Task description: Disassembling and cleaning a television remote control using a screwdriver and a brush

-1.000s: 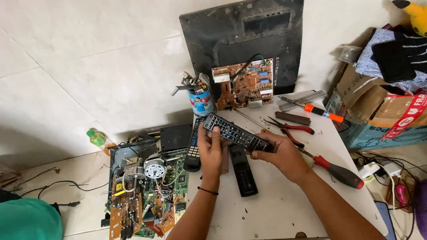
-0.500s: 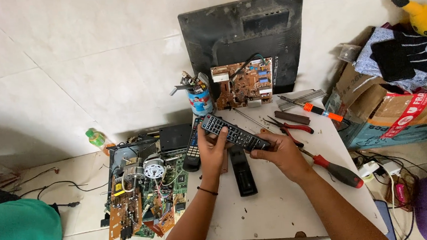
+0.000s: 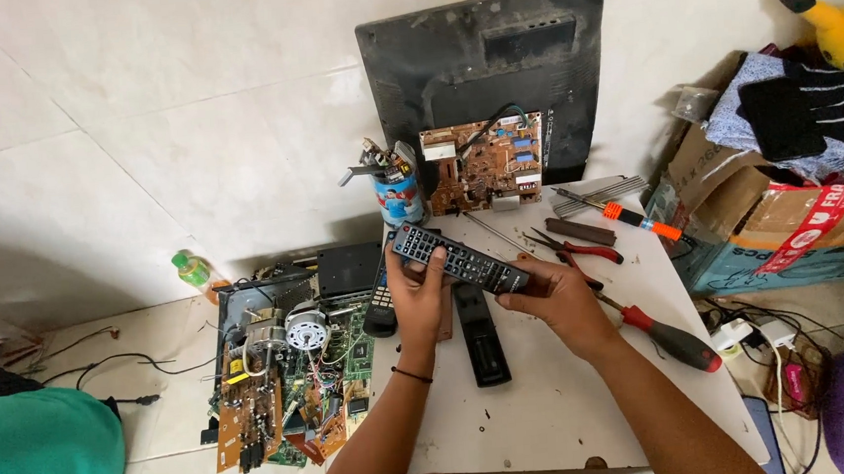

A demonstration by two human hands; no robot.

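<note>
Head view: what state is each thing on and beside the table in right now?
Remote control: lifted off the table, gripped at both ends by left hand and right hand.
Second remote: flat on the table.
Pliers: lying, handles slightly apart.
Red-handled screwdriver: lying.
Circuit board: upright against the monitor back.

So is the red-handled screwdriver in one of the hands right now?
No, the red-handled screwdriver lies on the table; both hands hold the remote.

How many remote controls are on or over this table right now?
3: one remote held between the left hand and right hand, one lying beneath them, one at the table's left edge. Others may be hidden.
</note>
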